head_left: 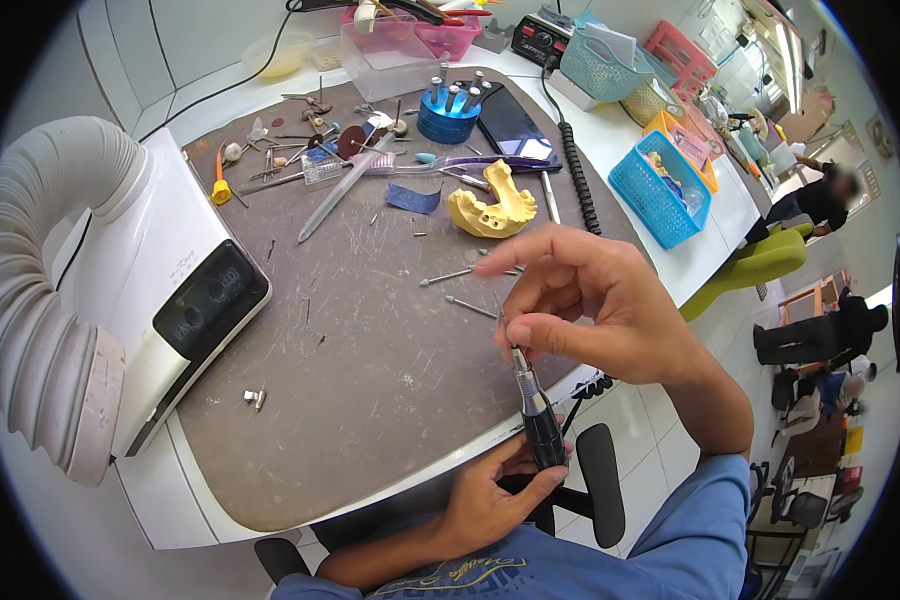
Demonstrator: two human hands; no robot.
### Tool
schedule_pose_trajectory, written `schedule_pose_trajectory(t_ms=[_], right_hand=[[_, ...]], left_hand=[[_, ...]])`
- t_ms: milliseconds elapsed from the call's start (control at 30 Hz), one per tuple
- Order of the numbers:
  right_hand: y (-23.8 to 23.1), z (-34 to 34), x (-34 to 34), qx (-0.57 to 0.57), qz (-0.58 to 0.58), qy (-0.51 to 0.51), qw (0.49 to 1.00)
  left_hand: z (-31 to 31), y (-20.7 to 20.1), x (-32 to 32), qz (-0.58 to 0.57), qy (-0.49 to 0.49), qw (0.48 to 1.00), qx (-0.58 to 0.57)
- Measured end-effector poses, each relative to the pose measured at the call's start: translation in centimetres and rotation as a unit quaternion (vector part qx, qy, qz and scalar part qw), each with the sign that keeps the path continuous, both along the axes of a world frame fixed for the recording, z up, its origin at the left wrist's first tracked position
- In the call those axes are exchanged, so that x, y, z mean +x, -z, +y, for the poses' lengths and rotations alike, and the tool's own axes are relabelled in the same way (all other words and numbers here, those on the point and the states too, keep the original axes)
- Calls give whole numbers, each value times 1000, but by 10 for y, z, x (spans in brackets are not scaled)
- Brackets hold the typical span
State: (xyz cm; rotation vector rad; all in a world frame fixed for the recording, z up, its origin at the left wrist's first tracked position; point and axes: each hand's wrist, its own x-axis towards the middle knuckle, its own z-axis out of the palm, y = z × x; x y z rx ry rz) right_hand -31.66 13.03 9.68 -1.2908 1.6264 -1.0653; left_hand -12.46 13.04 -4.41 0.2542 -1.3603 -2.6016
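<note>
My left hand (495, 500) is wrapped round the black body of a rotary handpiece (542, 425), held upright past the table's front edge with its silver nose upward. At that nose, the thumb and fingers of my right hand (595, 305) are pinched together; whatever small part sits between them is mostly hidden. My right index finger is raised and bent. Beyond this hand, two thin grinding burs (445, 278) lie on the brown mat (360, 400). A yellow dental cast (492, 208) with a curved arch rests farther back.
A white dust-extractor box (185, 290) with a ribbed hose (40, 300) stands at left. At the back are loose discs and burs, a blue bur stand (448, 118), a phone (518, 125) and a coiled cord (578, 180). Blue baskets (660, 190) stand right; people are farther off.
</note>
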Motion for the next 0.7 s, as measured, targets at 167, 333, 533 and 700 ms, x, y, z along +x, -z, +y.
schedule_pose_trajectory(t_ms=[167, 333, 533, 700], right_hand=[[-2, -1, 2, 5, -14, 2, 1000], [-2, 0, 0, 28, -40, 16, 999], [3, 3, 0, 14, -45, 25, 999], [6, 4, 0, 6, -26, 25, 999]], left_hand=[[-2, -6, -1, -4, 0, 1000, -4], [-2, -6, -1, -5, -1, 1000, -6], [-2, -7, -1, -6, 1, 1000, -9], [-3, -7, -1, -4, 4, 1000, -4]])
